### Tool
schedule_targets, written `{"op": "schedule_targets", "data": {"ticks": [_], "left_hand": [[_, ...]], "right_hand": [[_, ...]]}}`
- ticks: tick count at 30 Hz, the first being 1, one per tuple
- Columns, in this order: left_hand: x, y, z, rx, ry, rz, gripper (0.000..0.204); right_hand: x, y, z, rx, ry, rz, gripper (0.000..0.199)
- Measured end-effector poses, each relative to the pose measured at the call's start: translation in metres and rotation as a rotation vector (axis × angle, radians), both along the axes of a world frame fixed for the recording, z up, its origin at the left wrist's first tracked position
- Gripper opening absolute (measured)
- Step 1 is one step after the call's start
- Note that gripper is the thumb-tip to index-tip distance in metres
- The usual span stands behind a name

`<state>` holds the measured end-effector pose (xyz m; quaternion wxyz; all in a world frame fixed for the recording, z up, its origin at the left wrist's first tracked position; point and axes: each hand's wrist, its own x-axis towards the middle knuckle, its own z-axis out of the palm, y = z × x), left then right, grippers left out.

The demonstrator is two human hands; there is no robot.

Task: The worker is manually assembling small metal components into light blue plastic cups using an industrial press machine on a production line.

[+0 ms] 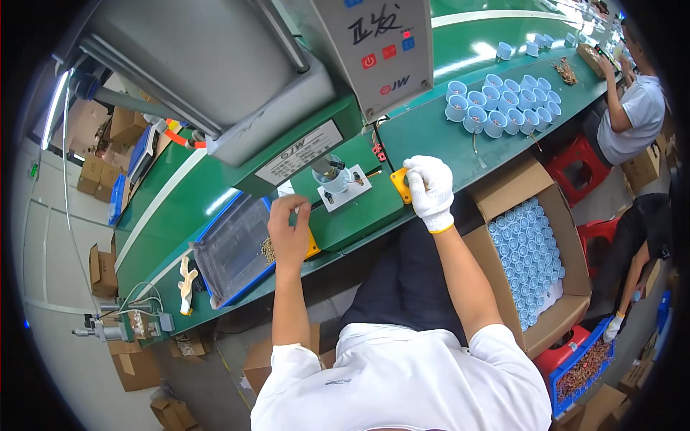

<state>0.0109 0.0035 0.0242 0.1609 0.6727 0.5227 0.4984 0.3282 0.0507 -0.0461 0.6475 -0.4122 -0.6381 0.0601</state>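
Observation:
My bare left hand (287, 228), its fingers curled in and nothing visible in them, hovers by or rests at a yellow button box (312, 247) mostly hidden behind it. In a white knit glove, my right hand (431, 192) has its fingers bent over a second yellow button box (400, 186) at the bench edge. Between the hands, a light blue cup (330, 181) sits on a white fixture plate (346, 191) beneath the rod of a press (287, 136). A thin copper-coloured lead sticks out from the cup to the right.
Rows of light blue cups (496, 123) stand on the green bench at right. A carton (568, 316) of cups is below them. A blue-rimmed tray (233, 251) holding small brass-coloured parts and a loose glove (187, 284) lie left. Other people (636, 108) work at far right.

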Motion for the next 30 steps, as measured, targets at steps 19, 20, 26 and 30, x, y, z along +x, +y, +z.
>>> {"op": "schedule_targets", "data": {"ticks": [19, 20, 26, 30], "left_hand": [[0.039, 0.062, 0.093, -0.344, 0.474, -0.048, 0.029], [0.041, 0.064, 0.094, -0.333, 0.497, -0.070, 0.028], [0.040, 0.062, 0.104, -0.414, 0.426, -0.084, 0.029], [0.019, 0.049, 0.050, -0.040, 0.115, -0.114, 0.027]], "right_hand": [[0.000, -0.007, 0.008, 0.026, 0.070, 0.008, 0.007], [0.002, -0.007, 0.009, 0.029, 0.058, 0.001, 0.007], [-0.004, -0.005, 0.010, 0.049, 0.021, 0.013, 0.013], [0.008, -0.006, 0.010, 0.033, 0.032, 0.004, 0.012]]}}
